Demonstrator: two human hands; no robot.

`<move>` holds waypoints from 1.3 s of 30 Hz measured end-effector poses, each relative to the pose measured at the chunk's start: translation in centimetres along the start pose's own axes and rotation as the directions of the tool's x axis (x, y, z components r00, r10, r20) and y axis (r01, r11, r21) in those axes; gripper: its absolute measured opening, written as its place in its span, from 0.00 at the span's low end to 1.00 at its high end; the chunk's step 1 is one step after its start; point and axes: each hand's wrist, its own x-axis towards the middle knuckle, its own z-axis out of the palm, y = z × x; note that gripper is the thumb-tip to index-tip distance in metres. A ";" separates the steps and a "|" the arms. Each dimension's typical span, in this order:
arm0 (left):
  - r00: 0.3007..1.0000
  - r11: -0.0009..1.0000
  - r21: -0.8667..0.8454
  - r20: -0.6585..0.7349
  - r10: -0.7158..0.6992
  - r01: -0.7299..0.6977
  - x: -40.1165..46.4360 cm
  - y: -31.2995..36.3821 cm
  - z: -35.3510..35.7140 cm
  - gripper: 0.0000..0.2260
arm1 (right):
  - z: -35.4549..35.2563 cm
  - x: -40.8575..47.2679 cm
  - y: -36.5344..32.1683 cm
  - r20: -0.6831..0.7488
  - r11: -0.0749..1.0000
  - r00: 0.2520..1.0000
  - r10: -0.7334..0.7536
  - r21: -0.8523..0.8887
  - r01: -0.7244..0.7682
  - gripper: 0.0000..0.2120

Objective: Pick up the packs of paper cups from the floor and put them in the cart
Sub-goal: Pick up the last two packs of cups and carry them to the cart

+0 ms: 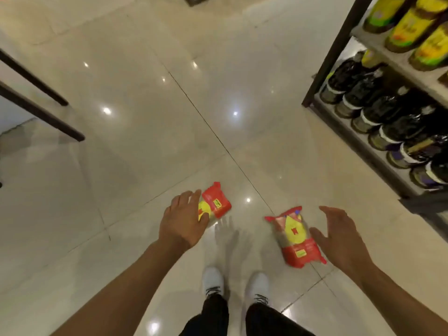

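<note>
Two packs of paper cups in red and yellow wrapping lie on the glossy tiled floor in front of my feet. My left hand [184,219] hovers over the left pack [217,201], fingers spread, covering its near end; I cannot tell whether it touches it. The right pack [297,241] lies lengthwise beside my right hand [339,238], which is spread open just to its right, thumb close to the wrapper. Neither hand holds anything. No cart basket is in view.
A dark metal shelf rack [339,44] with rows of bottles stands at the right. Two dark bars [41,112] of a frame reach in from the left edge. My white shoes [213,280] stand just behind the packs.
</note>
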 end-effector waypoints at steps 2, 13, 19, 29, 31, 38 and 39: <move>1.000 1.000 0.008 0.017 0.011 -0.011 5.1 -2.3 6.6 0.30 | 6.6 4.1 3.0 0.040 0.998 0.997 0.061 0.016 -0.061 0.30; 0.996 0.992 0.124 0.091 -0.025 0.014 30.6 -13.8 35.5 0.38 | 36.5 24.7 18.3 0.072 0.977 0.975 0.213 -0.031 -0.211 0.34; 0.990 0.989 -0.094 0.092 -0.108 0.116 34.5 -15.5 39.0 0.50 | 38.8 28.1 18.9 0.043 0.936 0.936 0.348 0.048 -0.350 0.46; 0.927 0.777 -0.552 0.360 -0.105 0.302 33.0 -12.6 40.6 0.35 | 41.2 29.1 17.3 0.144 0.755 0.872 0.468 0.447 -0.479 0.31; 0.927 0.710 -0.647 0.375 -0.022 0.279 31.8 -11.2 41.2 0.21 | 41.7 28.8 16.0 0.106 0.743 0.894 0.436 0.517 -0.424 0.27; 0.956 0.636 -0.731 0.290 -0.040 0.248 27.3 -7.9 37.2 0.19 | 37.8 26.5 10.9 0.135 0.655 0.917 0.376 0.660 -0.366 0.21; 0.962 0.641 -0.730 0.269 -0.051 0.238 26.4 -7.5 35.4 0.20 | 36.1 25.6 10.2 0.137 0.644 0.919 0.370 0.675 -0.360 0.21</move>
